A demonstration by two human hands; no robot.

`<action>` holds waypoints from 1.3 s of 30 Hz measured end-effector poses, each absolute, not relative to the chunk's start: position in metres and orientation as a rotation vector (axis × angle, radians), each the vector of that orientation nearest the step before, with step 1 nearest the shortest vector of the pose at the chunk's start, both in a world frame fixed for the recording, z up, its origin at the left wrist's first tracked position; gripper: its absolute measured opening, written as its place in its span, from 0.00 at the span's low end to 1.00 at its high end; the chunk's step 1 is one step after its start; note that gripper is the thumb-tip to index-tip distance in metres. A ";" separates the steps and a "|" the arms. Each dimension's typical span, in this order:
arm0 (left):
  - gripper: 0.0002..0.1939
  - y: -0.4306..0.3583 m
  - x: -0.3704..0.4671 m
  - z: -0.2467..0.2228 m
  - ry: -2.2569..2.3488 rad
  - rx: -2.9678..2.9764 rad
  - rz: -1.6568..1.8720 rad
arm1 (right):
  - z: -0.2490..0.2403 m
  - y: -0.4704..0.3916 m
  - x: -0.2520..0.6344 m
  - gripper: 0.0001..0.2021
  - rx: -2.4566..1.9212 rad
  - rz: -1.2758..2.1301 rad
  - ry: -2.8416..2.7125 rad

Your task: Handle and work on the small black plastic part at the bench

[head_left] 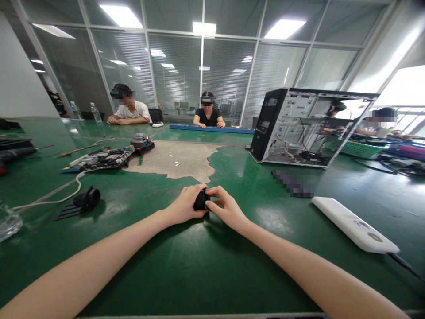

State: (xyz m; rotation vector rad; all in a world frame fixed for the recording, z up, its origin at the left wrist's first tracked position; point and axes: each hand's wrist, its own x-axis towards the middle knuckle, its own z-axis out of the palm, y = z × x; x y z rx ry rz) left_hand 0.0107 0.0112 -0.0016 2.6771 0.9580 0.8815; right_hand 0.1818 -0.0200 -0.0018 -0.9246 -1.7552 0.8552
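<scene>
Both hands meet over the middle of the green table point(186, 274), around a small black object point(200, 200) whose kind I cannot make out. My left hand point(187, 203) is closed about its left side, the thumb side towards me. From the right, my right hand point(226, 206) pinches the same object between thumb and fingers. Much of the object is hidden by the fingers. To the left lies a black camera-like device point(86, 198) with a flat slotted strap or base beside it.
A computer case point(259, 126) with its side off stands at right. Near it lie a dark phone-like item point(292, 184) and a white power strip point(355, 223). A circuit board point(102, 158) and a clear bottle point(9, 223) are at left. Other people sit across the table.
</scene>
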 end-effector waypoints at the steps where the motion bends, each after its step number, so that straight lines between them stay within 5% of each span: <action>1: 0.28 0.011 0.011 -0.002 0.959 2.677 0.881 | -0.002 -0.020 0.182 0.09 -0.929 0.843 -1.762; 10: 0.30 0.012 0.011 -0.003 0.965 2.694 0.888 | 0.000 -0.018 0.179 0.14 -1.052 0.945 -1.730; 39: 0.29 0.013 0.010 -0.003 0.933 2.677 0.904 | -0.001 -0.021 0.182 0.11 -0.953 0.711 -1.821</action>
